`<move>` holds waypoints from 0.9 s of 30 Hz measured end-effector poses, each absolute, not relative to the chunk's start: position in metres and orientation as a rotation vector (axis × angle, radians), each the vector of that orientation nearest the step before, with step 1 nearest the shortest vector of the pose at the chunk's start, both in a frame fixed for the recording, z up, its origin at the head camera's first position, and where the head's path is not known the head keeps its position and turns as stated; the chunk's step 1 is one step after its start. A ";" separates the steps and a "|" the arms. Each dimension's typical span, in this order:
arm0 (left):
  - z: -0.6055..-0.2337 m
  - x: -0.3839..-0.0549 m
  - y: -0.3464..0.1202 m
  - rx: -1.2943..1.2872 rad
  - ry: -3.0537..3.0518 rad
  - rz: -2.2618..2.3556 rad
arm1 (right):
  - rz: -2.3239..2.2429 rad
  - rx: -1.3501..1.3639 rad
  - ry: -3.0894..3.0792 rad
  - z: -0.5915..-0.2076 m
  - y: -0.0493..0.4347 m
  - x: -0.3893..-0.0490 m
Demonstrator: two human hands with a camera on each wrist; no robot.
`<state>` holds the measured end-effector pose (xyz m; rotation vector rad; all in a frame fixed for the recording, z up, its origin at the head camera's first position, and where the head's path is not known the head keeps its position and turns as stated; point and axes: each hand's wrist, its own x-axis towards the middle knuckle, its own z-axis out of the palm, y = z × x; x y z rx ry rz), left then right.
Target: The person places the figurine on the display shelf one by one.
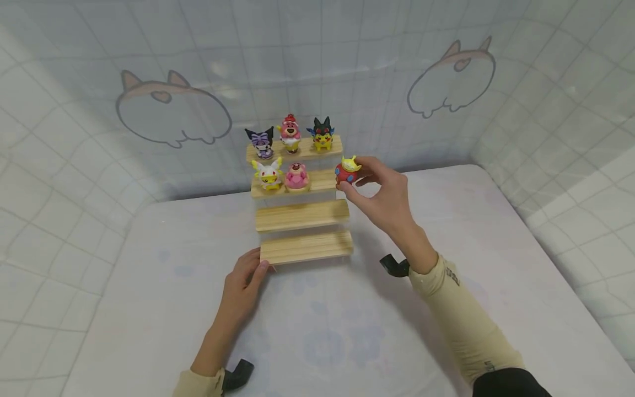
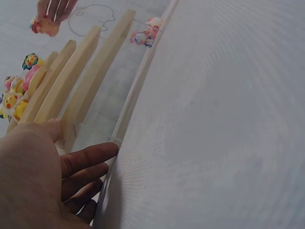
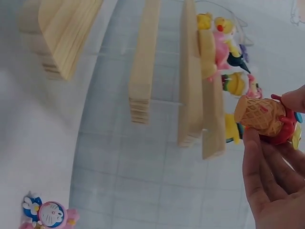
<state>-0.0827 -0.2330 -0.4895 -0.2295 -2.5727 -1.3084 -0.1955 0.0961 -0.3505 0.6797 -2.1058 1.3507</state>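
My right hand [image 1: 389, 201] pinches a small ice-cream-cone figurine [image 3: 261, 116] between thumb and fingers, at the right end of the second tier from the top. The figurine has a waffle cone base, a red body with blue spots and a yellow-green head. My left hand [image 1: 240, 289] grips the front left corner of the stepped wooden display stand [image 1: 303, 215], its thumb at the front. Two figurines stand on that second tier: a white-and-yellow one [image 1: 268, 175] and a pink bear [image 1: 297, 177]. The lower two tiers are bare wood.
Along the top tier stand a purple-and-black figurine [image 1: 262, 144], a pink bear with a red top [image 1: 290, 135] and a dark-eared yellow one [image 1: 323, 135]. White cloth [image 1: 317, 336] covers the table. A tiled-pattern curtain [image 1: 322, 66] hangs behind the stand.
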 end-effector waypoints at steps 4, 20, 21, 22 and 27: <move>-0.488 -0.083 -0.233 -0.235 -2.571 -1.300 | 1.336 0.721 -2.138 -0.350 0.090 -0.207; -0.486 -0.081 -0.230 -0.252 -2.554 -1.283 | 1.326 0.736 -2.281 -0.361 0.078 -0.220; -0.485 -0.081 -0.230 -0.255 -2.552 -1.281 | 1.317 0.727 -2.293 -0.361 0.078 -0.220; -0.485 -0.082 -0.230 -0.254 -2.553 -1.279 | 1.314 0.715 -2.303 -0.362 0.078 -0.220; -0.486 -0.082 -0.230 -0.256 -2.550 -1.277 | 1.299 0.668 -2.327 -0.366 0.076 -0.222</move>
